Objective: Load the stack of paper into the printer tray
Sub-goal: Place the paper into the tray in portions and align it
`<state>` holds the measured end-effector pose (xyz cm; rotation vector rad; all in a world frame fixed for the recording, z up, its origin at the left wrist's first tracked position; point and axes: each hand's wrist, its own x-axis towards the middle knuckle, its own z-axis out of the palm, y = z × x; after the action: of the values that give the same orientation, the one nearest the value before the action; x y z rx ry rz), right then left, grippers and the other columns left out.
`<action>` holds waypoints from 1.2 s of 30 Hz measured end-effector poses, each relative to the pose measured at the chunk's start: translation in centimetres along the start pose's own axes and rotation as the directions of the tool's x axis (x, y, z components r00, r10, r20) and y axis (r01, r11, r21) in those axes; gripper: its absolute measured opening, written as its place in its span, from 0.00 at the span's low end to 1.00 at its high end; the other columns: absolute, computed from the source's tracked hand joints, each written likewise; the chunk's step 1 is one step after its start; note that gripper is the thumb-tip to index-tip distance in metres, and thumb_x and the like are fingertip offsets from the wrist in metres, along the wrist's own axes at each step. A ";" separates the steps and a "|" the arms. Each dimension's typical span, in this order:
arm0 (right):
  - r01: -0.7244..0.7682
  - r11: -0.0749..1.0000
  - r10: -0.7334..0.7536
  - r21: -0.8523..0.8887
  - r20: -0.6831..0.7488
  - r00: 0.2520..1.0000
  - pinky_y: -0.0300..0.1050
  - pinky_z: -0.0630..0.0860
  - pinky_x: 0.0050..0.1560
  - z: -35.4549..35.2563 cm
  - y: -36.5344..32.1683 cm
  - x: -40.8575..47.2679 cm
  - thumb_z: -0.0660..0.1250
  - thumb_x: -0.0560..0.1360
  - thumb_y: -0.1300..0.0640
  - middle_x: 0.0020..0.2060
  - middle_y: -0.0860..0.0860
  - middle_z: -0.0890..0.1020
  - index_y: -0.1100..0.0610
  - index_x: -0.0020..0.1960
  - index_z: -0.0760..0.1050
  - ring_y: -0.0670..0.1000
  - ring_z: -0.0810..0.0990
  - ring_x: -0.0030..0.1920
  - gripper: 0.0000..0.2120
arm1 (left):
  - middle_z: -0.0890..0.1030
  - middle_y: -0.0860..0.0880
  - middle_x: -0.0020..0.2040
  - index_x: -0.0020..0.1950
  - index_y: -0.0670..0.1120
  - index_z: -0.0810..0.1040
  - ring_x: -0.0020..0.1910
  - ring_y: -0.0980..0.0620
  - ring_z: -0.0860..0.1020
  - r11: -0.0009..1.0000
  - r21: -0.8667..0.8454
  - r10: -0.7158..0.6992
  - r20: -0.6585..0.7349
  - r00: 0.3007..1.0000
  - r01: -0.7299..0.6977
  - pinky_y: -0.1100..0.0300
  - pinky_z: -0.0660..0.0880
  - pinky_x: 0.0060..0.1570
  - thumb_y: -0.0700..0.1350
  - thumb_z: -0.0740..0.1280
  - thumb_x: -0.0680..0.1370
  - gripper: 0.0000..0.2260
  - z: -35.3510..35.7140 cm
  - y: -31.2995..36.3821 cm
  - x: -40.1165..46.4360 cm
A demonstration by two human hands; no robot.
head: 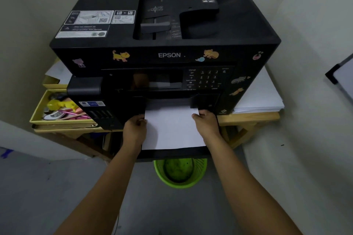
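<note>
**Seating the paper square in the drawer**

Pushing the white stack of paper [172, 129] into the black pull-out printer tray [172, 153] was the step in hand. The tray stood drawn out past the front edge of the wooden tabletop [248, 117], and the stack lay flat in it, its far end already under the large black Epson printer [164, 40]. The left hand [134, 129] gripped the stack's left edge and the right hand [207, 123] its right edge, fingers [196, 116] closed on the paper.

Doing this well probably meant keeping both hands level, sliding evenly so the sheets stayed square, and checking that the side guides met the edges without bowing them. Skewed sheets could jam.

Counted: one printer, one tray, two hands, one stack being loaded, one further pile of white sheets [259, 101] at the tabletop's right edge, one yellow box of stationery [38, 112] at the left edge, one green mesh bin [180, 173] on the floor.
</note>
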<state>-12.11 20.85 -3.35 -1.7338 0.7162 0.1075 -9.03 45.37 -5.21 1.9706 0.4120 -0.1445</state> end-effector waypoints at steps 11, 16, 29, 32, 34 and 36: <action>0.201 0.919 -0.173 -0.339 0.111 0.979 0.40 0.74 0.31 -2.4 2.8 -3.1 0.66 0.83 0.58 0.44 0.55 0.88 0.53 0.75 0.74 0.53 0.85 0.40 0.20 | 0.82 0.43 0.63 0.77 0.45 0.72 0.63 0.42 0.80 0.953 0.266 0.100 0.179 0.979 -0.146 0.57 0.72 0.52 0.48 0.69 0.82 0.23 -2.3 0.7 -2.8; 0.216 0.902 -0.198 -0.374 0.086 0.976 0.31 0.70 0.37 -2.7 3.5 -3.5 0.66 0.86 0.57 0.62 0.55 0.85 0.55 0.79 0.72 0.48 0.81 0.45 0.22 | 0.82 0.44 0.64 0.76 0.46 0.75 0.63 0.43 0.80 0.941 0.296 0.107 0.204 0.973 -0.166 0.58 0.73 0.56 0.46 0.71 0.81 0.22 -3.0 0.0 -3.4; 0.173 0.940 -0.172 -0.294 0.028 0.985 0.30 0.68 0.35 -1.5 2.7 -1.3 0.66 0.86 0.61 0.68 0.57 0.82 0.55 0.78 0.73 0.47 0.80 0.47 0.21 | 0.79 0.48 0.54 0.74 0.44 0.77 0.54 0.49 0.76 0.964 0.222 0.122 0.108 0.987 -0.144 0.57 0.72 0.54 0.41 0.71 0.82 0.20 -1.7 0.8 -2.7; 0.177 0.939 -0.181 -0.297 0.014 0.983 0.30 0.69 0.33 -0.9 2.5 -1.0 0.66 0.86 0.62 0.67 0.57 0.82 0.54 0.78 0.72 0.47 0.82 0.48 0.21 | 0.80 0.45 0.56 0.74 0.43 0.76 0.57 0.46 0.78 0.963 0.235 0.111 0.084 0.990 -0.128 0.58 0.71 0.55 0.40 0.70 0.82 0.20 -1.1 1.0 -2.7; 0.176 0.936 -0.182 -0.306 0.008 0.983 0.32 0.69 0.35 -0.6 2.5 -0.9 0.66 0.86 0.62 0.67 0.59 0.82 0.55 0.78 0.72 0.54 0.85 0.55 0.21 | 0.82 0.42 0.62 0.75 0.43 0.76 0.60 0.42 0.79 0.958 0.254 0.115 0.072 0.991 -0.129 0.58 0.71 0.54 0.39 0.69 0.82 0.20 -0.7 0.8 -2.5; 0.172 0.934 -0.181 -0.314 0.003 0.984 0.33 0.70 0.36 -0.5 2.3 -0.7 0.66 0.85 0.63 0.67 0.59 0.82 0.55 0.78 0.72 0.56 0.84 0.57 0.21 | 0.82 0.40 0.63 0.74 0.43 0.76 0.60 0.41 0.81 0.950 0.278 0.131 0.067 0.989 -0.145 0.58 0.71 0.52 0.39 0.69 0.82 0.20 -0.5 0.6 -2.4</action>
<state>-14.05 20.42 -4.85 -2.1003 0.5802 0.0778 -11.06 45.05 -3.76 2.2653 0.2294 -0.1684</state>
